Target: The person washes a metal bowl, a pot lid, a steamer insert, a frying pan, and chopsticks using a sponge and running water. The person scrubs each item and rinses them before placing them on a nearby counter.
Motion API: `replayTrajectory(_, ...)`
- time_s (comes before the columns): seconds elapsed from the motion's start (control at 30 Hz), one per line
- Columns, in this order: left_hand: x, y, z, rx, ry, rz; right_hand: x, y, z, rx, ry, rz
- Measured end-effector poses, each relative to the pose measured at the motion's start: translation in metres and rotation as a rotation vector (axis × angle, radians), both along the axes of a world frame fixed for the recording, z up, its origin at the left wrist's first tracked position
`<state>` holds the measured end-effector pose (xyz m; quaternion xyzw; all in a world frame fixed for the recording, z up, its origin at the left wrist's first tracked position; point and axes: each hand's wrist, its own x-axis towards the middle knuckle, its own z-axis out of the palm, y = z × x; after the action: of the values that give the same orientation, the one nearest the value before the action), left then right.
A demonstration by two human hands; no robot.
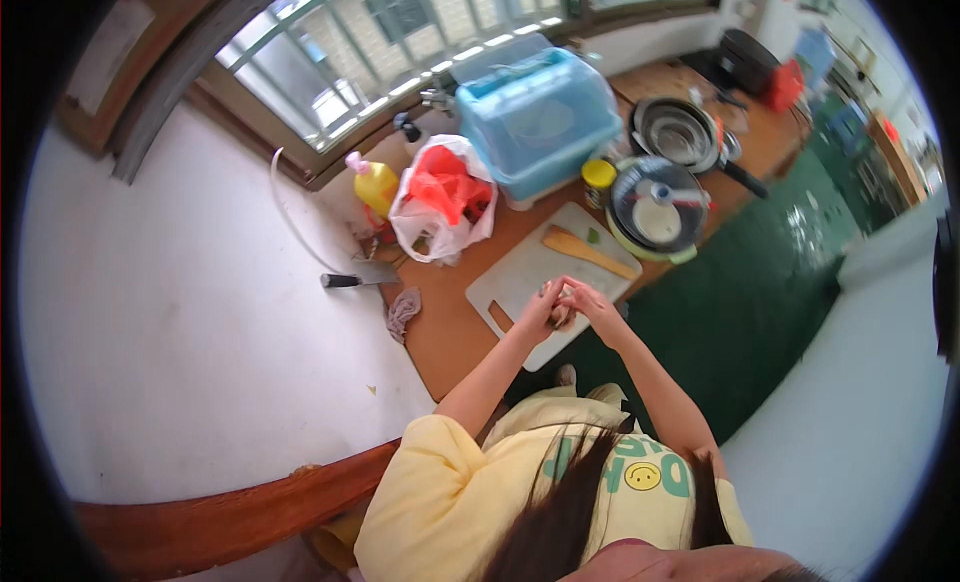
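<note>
Both hands meet over the white board, holding one small thing between them.

Left hand and right hand touch each other above the near end of the board, fingers curled around a little brownish thing; it is too small to tell what it is. A long wooden spatula lies on the far part of the board. Left of the board are a small grey cloth, a knife and a white bag with red inside. A yellow bottle stands beyond the knife. Behind the board sits a blue box. Right of the board is a pot with a glass lid, and a pan is farther back.
</note>
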<state>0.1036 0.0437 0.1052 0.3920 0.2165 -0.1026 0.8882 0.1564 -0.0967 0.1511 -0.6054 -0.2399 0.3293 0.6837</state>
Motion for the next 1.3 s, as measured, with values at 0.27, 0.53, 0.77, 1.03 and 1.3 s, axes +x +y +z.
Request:
replayTrajectory(0.27, -0.030, 0.102, 0.089, -0.519, -0.362, 0.747, 0.150, 0.201, 0.079, -0.070, -0.456, 0.181)
replayTrajectory(0.53, -0.010, 0.235, 0.075, -0.308, -0.605, 1.109, 0.153, 0.451, 0.133, -0.087, -1.155, 0.199)
replayTrajectory(0.77, 0.053, 0.337, 0.035, -0.334, -0.458, 1.248, 0.135, 0.573, 0.085, -0.421, -1.342, 0.479)
replayTrajectory(1.03, 0.096, 0.371, 0.055, -0.394, -0.713, 1.077, 0.144, 0.589, 0.070, -0.525, -1.392, 0.502)
replayTrajectory(1.3, 0.094, 0.376, 0.054, -0.378, -0.806, 1.049, 0.141, 0.586, 0.051, -0.474, -1.463, 0.319)
